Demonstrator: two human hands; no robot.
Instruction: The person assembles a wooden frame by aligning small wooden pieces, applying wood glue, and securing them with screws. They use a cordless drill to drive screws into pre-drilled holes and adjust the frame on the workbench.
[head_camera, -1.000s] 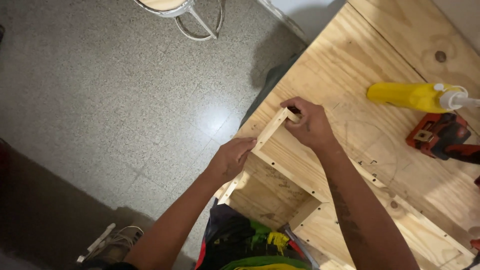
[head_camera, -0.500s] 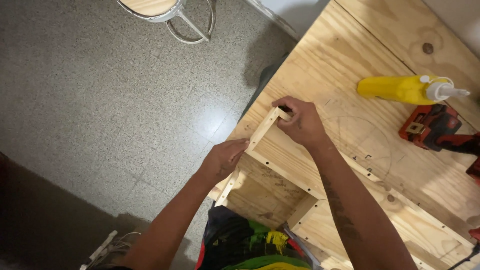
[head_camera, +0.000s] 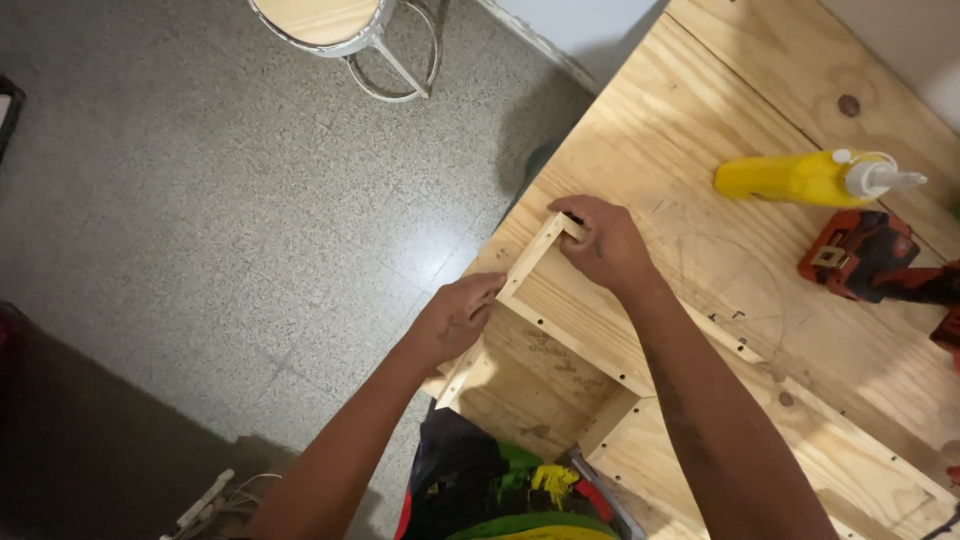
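2 hands on a thin wooden strip (head_camera: 527, 262) at the plywood panel's (head_camera: 700, 250) edge.
Since 1 second ago little moved — right hand (head_camera: 600, 245) pinches its far end, left hand (head_camera: 455, 318) seemingly closed around its middle.

Bare tabletop (head_camera: 700, 250) is lying open beyond the hands; yellow glue bottle (head_camera: 800, 178) and red drill (head_camera: 865, 255) are blocking the right.

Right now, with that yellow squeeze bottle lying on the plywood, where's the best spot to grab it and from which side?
Probably the wide yellow body of the squeeze bottle, taken from above. It lies on its side on the plywood top, white nozzle toward the red power tool's side, so the round barrel is exposed while the tapered tip offers little to hold.
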